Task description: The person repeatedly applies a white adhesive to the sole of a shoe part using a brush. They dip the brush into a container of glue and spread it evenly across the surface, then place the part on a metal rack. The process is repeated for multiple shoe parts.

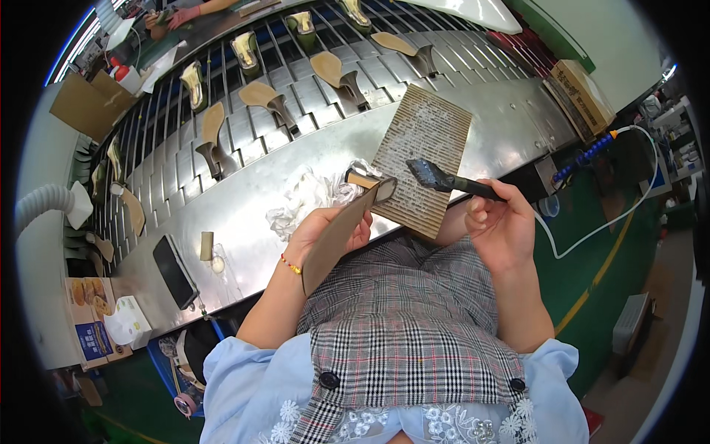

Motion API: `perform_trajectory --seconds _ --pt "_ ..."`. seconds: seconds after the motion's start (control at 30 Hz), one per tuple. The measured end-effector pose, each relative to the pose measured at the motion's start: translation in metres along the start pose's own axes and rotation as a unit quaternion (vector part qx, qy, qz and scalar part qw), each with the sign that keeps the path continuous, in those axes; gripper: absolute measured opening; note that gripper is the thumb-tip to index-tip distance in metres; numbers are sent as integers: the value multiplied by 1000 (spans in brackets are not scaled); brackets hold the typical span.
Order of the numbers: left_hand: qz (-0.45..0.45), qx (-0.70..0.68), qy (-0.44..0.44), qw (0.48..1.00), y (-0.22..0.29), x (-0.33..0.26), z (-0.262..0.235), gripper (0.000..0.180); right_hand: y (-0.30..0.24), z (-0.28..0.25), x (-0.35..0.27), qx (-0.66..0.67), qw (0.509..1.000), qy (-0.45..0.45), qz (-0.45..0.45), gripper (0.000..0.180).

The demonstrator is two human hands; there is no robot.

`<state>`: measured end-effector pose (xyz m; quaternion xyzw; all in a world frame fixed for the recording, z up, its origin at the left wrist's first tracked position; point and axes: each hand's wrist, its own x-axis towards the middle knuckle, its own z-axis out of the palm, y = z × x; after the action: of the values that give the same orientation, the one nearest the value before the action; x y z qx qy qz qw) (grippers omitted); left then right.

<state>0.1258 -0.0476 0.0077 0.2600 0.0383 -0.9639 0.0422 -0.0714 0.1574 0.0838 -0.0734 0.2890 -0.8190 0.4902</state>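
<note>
My left hand [312,226] grips a brown high-heeled shoe sole [331,244], held on edge with its heel end [384,190] pointing away from me over the bench. My right hand [504,229] pinches the black handle of a flat brush [435,176] between thumb and fingers. The brush's dark, coated head hangs over a piece of corrugated cardboard [421,140] covered in whitish smears; whether it touches the board I cannot tell. Beside my left hand lies a crumpled white cloth [299,203] on the metal bench.
Beyond the bench, a slatted metal conveyor [310,92] carries several heeled soles [259,95] and shoe uppers [244,53]. A phone [174,272] and a small tan cylinder [206,246] lie at left. Cardboard boxes [580,96] stand at right. Another person's gloved hand [183,18] works far left.
</note>
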Motion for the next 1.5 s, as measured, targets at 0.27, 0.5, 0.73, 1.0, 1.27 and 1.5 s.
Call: perform_trajectory --seconds 0.27,0.5,0.73,1.0,1.27,1.5 --pt "88 106 -112 984 -28 -17 8 40 8 -5 1 -4 1000 -2 26 23" --pt "239 158 -101 953 -82 -35 17 50 24 33 -6 -52 998 -34 4 24" --pt "312 214 -119 918 -79 -39 2 51 40 40 -16 -127 990 -65 1 23" --pt "502 356 -211 759 -49 -26 38 53 43 78 -43 -536 742 -213 -341 22" --pt "628 350 -208 663 -36 -32 57 65 49 88 -41 -529 654 -300 -449 34" --pt "694 246 -238 633 -37 -40 90 66 47 87 -36 -503 685 -311 -425 39"
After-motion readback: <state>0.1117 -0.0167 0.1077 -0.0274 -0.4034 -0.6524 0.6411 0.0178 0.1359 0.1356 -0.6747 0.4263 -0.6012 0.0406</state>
